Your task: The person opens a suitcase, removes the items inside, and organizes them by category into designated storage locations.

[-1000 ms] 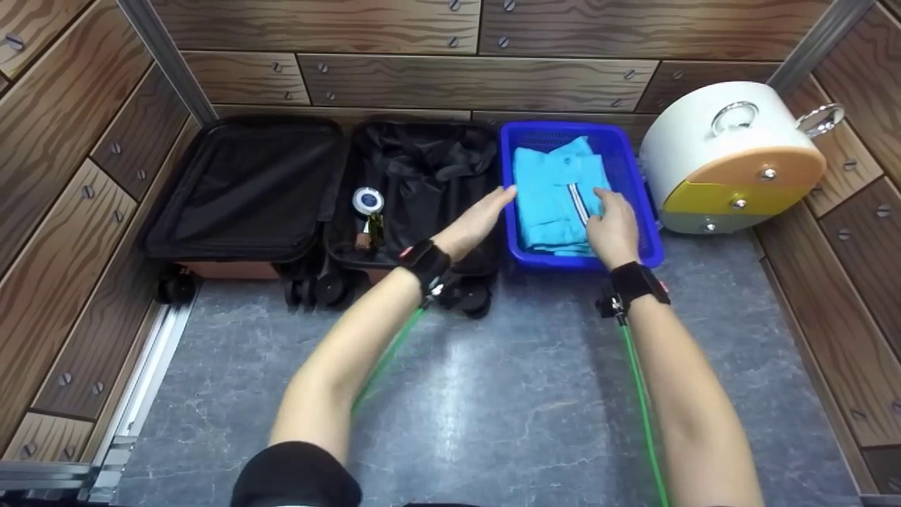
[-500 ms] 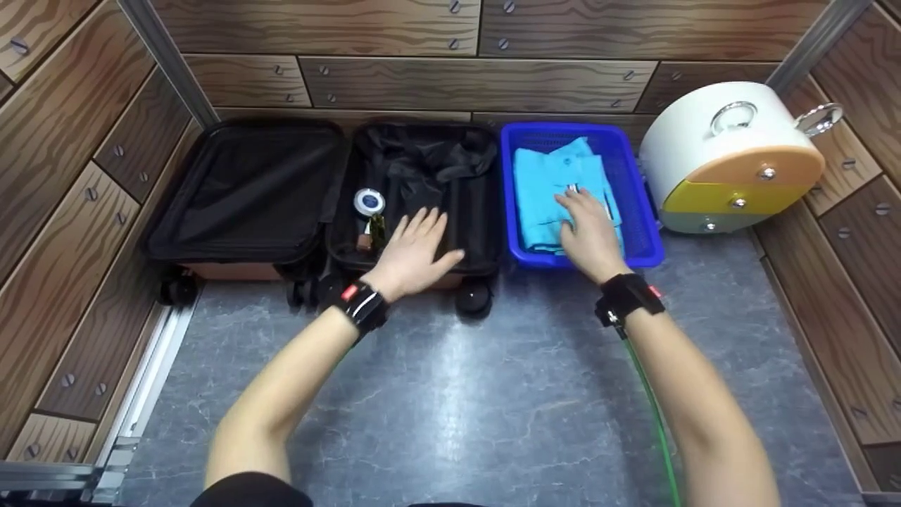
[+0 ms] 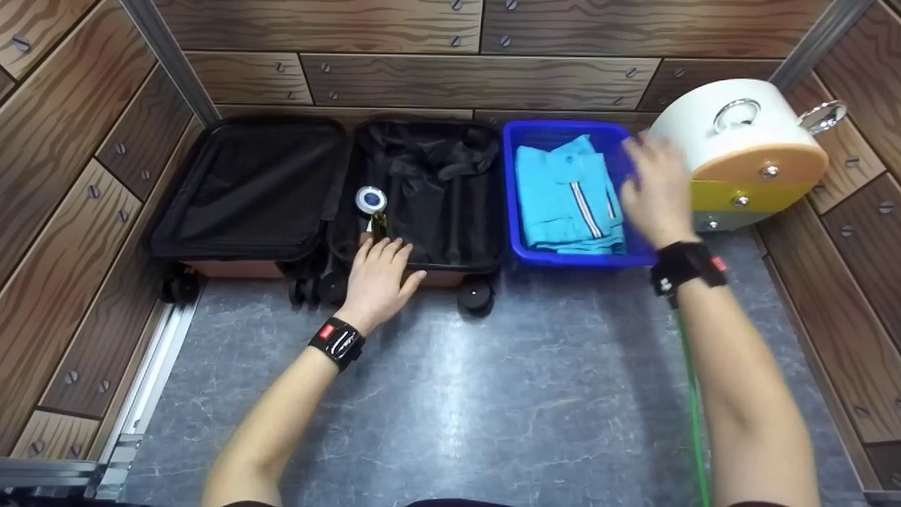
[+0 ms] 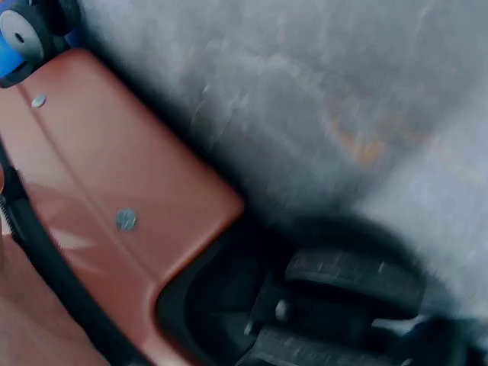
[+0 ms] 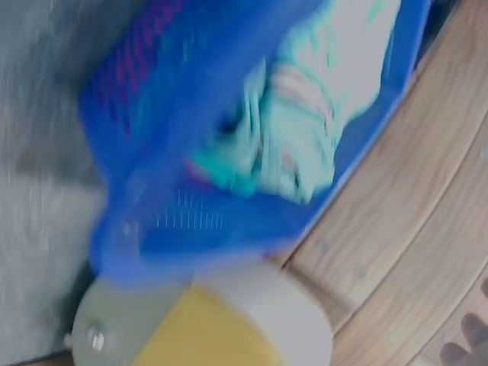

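Basket (image 3: 517,239): blue, holding a turquoise shirt (image 3: 556,197) with a white stripe. Suitcase (image 3: 415,190): black lining, brown shell. Drum (image 3: 739,151) at 2 o'clock: white, orange, yellow.

We see a glossy plastic basket (image 3: 514,169) holding soft teal cloth (image 3: 563,201), a smooth rust-coloured hard-shell suitcase (image 4: 114,191), and a matt marbled grey floor (image 3: 493,394).

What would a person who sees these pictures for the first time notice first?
The bright blue basket at the back, with a folded turquoise shirt inside it, draws the eye first. To its left an open black-lined suitcase lies flat on the grey floor, and to its right stands a round white container with orange and yellow parts. The left hand rests at the suitcase's front edge, while the right hand, blurred, is at the basket's right side.
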Demonstrator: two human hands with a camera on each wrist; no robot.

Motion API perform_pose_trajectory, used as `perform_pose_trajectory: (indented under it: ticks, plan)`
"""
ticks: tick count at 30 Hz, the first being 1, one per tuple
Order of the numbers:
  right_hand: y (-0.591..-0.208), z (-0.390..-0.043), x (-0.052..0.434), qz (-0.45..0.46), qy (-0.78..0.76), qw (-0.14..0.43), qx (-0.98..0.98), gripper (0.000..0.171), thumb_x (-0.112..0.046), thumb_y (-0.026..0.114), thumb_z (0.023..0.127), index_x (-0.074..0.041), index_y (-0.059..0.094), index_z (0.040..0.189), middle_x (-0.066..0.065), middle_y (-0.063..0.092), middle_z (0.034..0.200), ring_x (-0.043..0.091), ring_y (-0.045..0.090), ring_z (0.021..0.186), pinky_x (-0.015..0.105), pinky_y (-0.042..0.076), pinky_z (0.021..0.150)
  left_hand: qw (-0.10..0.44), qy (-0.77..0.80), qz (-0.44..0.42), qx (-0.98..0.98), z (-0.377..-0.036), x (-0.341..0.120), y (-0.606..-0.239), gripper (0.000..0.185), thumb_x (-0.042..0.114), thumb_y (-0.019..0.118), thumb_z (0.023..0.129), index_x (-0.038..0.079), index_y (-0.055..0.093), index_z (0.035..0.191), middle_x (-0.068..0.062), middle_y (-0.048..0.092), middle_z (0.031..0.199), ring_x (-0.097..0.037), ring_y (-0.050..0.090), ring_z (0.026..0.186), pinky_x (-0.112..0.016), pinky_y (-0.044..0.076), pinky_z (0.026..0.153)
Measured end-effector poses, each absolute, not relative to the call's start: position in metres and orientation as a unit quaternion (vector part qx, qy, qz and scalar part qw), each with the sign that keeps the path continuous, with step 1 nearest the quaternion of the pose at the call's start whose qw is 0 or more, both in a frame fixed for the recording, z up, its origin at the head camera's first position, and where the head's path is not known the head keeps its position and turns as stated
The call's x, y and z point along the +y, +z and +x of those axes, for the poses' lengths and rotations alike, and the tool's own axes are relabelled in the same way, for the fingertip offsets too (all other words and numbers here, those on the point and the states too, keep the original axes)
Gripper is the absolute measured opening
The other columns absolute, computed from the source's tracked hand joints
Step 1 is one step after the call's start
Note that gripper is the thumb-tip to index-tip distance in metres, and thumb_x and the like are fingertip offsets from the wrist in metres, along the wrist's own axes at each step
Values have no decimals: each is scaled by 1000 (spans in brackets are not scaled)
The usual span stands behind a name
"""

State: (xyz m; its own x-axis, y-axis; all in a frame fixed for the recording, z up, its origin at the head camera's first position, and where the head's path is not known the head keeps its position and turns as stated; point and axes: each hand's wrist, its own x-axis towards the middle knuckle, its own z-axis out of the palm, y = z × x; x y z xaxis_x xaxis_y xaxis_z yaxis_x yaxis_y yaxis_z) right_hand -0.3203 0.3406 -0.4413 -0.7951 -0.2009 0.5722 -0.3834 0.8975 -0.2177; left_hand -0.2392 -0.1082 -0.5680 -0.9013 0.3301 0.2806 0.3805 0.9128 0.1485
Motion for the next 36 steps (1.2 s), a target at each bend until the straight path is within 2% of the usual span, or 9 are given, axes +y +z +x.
perform_pose_trajectory:
  ticks: [2,5,8,11,18,25,31,36]
  plan:
    - [-427,-324,356,110,161,263,-945,60,0,58,89,4,47,148,31,40,153,51,31,143,55,16,123,145,-111,-189,-965,-239,-108,-571,53,53,48,104,8,67,123,-13,65,127,-33,56,124,-51,32,113]
    - [-407,-329,379,27,171,211,-962,68,-8,55,94,1,30,158,32,20,162,49,17,150,54,8,124,156,-114,-190,-963,-239,-107,-574,48,52,48,104,8,67,101,-11,66,103,-33,60,101,-49,41,97]
    - [-391,-332,398,-50,213,152,-964,75,-17,52,98,-4,15,163,27,-2,167,46,1,153,56,2,123,153,-111,-187,-964,-240,-107,-574,50,53,47,105,9,64,92,-10,62,91,-33,58,90,-48,42,85]
    - [-380,-334,410,-100,242,109,-959,81,-21,49,99,-9,3,164,20,-17,167,42,-10,153,61,1,121,150,-111,-187,-964,-240,-108,-575,51,54,46,105,8,63,91,-10,62,89,-33,57,88,-48,41,83]
    - [-368,-348,419,-107,236,68,-963,90,-21,49,95,-10,-9,163,21,-27,164,42,-17,152,66,5,119,150,-113,-186,-965,-240,-111,-575,48,52,48,105,9,63,91,-10,61,90,-33,57,88,-47,41,83]
    - [-360,-365,426,-98,224,14,-970,101,-21,55,91,-16,-18,160,17,-41,157,51,-20,148,69,3,117,150,-110,-188,-964,-241,-111,-576,48,52,47,105,9,63,91,-10,61,90,-33,58,89,-48,42,84]
    - [-362,-369,433,-89,206,-28,-974,99,-27,54,92,-7,-15,160,28,-40,154,57,-18,146,69,6,118,151,-109,-191,-964,-240,-111,-578,47,52,47,105,10,62,90,-9,60,89,-32,57,87,-47,43,85]
    - [-363,-369,435,-80,216,-28,-973,93,-17,52,88,-1,-3,162,29,-37,155,55,-21,145,69,7,118,163,-116,-194,-960,-240,-111,-579,46,51,48,105,10,62,90,-9,60,88,-32,57,86,-47,42,85]
